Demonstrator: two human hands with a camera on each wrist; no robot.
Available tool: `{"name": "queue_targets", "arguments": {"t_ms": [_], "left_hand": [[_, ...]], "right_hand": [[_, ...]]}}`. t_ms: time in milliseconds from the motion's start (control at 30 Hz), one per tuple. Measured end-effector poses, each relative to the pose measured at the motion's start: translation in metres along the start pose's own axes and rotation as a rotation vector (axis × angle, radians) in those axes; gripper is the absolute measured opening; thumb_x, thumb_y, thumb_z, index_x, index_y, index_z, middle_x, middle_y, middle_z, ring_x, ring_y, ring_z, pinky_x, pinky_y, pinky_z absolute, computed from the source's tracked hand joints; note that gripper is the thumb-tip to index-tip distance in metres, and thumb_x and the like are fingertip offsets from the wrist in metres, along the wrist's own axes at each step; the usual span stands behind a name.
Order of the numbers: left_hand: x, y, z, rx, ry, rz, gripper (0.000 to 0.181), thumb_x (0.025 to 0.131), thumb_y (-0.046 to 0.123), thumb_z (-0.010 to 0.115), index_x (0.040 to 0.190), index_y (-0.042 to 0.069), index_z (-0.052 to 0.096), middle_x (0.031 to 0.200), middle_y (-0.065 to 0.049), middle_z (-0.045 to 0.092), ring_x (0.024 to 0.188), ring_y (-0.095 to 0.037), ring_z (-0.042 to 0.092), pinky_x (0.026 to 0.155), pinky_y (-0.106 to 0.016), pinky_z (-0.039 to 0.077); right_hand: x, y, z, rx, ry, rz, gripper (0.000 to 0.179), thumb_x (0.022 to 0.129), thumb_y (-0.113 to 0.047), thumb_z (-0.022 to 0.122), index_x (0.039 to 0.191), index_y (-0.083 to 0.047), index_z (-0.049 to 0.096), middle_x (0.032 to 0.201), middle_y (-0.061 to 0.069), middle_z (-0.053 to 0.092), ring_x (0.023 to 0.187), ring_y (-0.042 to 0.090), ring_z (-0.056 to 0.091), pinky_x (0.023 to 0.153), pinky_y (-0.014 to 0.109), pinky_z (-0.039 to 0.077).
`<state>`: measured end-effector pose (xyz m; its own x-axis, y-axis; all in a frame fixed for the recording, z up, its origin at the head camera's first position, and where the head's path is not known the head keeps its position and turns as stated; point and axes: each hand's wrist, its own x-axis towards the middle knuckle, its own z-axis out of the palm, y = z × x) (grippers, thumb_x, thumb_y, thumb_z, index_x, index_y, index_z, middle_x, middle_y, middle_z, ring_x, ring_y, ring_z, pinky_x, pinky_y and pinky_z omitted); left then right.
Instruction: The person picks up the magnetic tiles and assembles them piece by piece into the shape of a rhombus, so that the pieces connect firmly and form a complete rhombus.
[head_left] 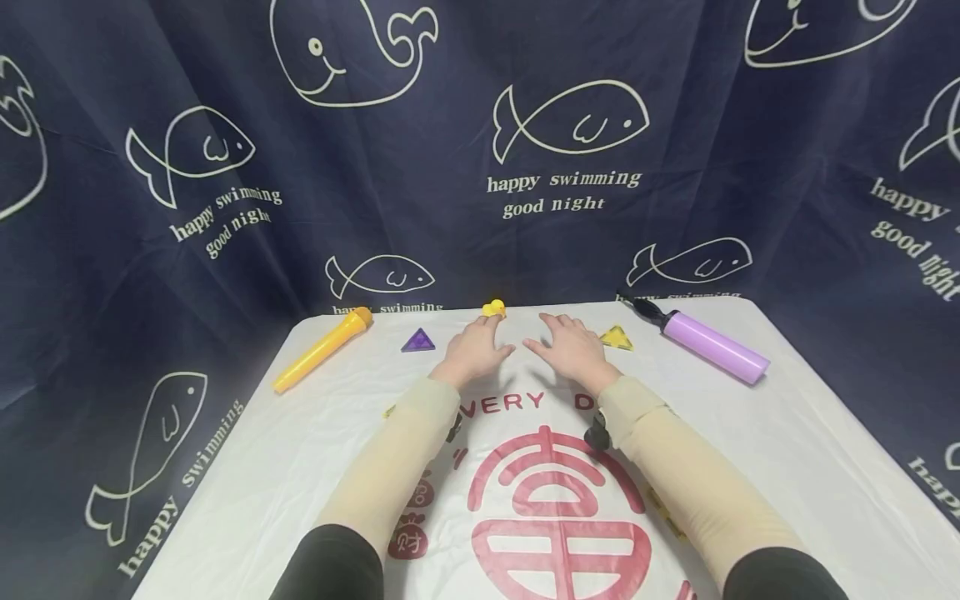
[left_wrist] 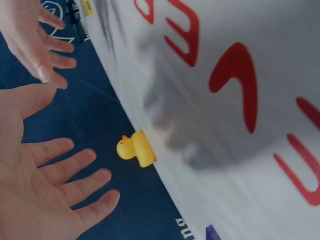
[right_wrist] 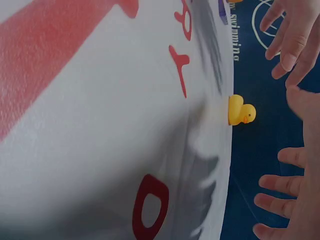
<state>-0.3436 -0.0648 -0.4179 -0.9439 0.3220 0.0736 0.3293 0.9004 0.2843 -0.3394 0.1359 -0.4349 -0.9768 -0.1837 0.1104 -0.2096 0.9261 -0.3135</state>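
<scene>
Both hands are held out over the far part of the white table. My left hand (head_left: 474,348) has its fingers extended and spread. Just beyond its fingertips, a small yellow rubber duck (head_left: 495,309) sits at the table's far edge. My right hand (head_left: 573,348) faces it from the other side, fingers likewise spread, with nothing in it. In both wrist views the duck (left_wrist: 143,150) stands apart from the fingers. A purple triangle tile (head_left: 417,340) lies left of the left hand, and a yellow tile (head_left: 617,337) lies right of the right hand.
A yellow toy microphone (head_left: 322,350) lies at the table's left. On the right is a purple hand pump (head_left: 712,346) with a black end. Yellow pieces (head_left: 663,512) show partly from under the forearms. A dark blue curtain (head_left: 450,200) hangs behind the table (head_left: 750,400).
</scene>
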Motion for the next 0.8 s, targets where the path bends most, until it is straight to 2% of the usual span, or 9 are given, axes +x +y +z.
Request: {"name": "queue_targets", "arguments": {"t_ms": [167, 400, 633, 800], "left_hand": [[-0.007, -0.003, -0.009, -0.035, 0.031, 0.016, 0.053, 0.098, 0.035, 0.065, 0.143, 0.008, 0.056, 0.144, -0.013, 0.057, 0.13, -0.03, 0.056, 0.104, -0.047, 0.048], [-0.022, -0.018, -0.016, -0.011, 0.031, 0.056, 0.042, 0.097, 0.029, 0.068, 0.133, 0.008, 0.064, 0.126, -0.01, 0.065, 0.112, -0.026, 0.066, 0.094, -0.043, 0.054], [-0.039, -0.038, -0.02, 0.003, 0.041, 0.111, 0.039, 0.095, 0.026, 0.072, 0.13, 0.008, 0.066, 0.123, -0.01, 0.067, 0.112, -0.026, 0.066, 0.095, -0.042, 0.054], [-0.052, -0.052, -0.022, -0.014, 0.02, 0.159, 0.038, 0.095, 0.024, 0.073, 0.129, 0.007, 0.067, 0.122, -0.01, 0.067, 0.114, -0.028, 0.065, 0.1, -0.042, 0.051]], "right_hand": [[-0.002, -0.003, -0.001, 0.106, -0.004, -0.044, 0.062, 0.1, -0.044, 0.06, 0.146, -0.002, 0.051, 0.143, 0.024, 0.054, 0.134, 0.043, 0.048, 0.107, 0.059, 0.041], [-0.004, -0.004, 0.002, 0.212, -0.079, -0.203, 0.044, 0.099, -0.024, 0.067, 0.134, 0.002, 0.062, 0.131, 0.021, 0.063, 0.123, 0.037, 0.058, 0.106, 0.051, 0.045], [-0.012, -0.006, 0.007, 0.233, -0.1, -0.332, 0.035, 0.096, -0.016, 0.071, 0.127, 0.002, 0.067, 0.123, 0.016, 0.068, 0.115, 0.035, 0.063, 0.101, 0.05, 0.049], [-0.018, -0.01, 0.008, 0.228, -0.133, -0.349, 0.036, 0.097, -0.019, 0.07, 0.128, -0.001, 0.067, 0.128, 0.016, 0.067, 0.122, 0.035, 0.061, 0.106, 0.05, 0.046]]}}
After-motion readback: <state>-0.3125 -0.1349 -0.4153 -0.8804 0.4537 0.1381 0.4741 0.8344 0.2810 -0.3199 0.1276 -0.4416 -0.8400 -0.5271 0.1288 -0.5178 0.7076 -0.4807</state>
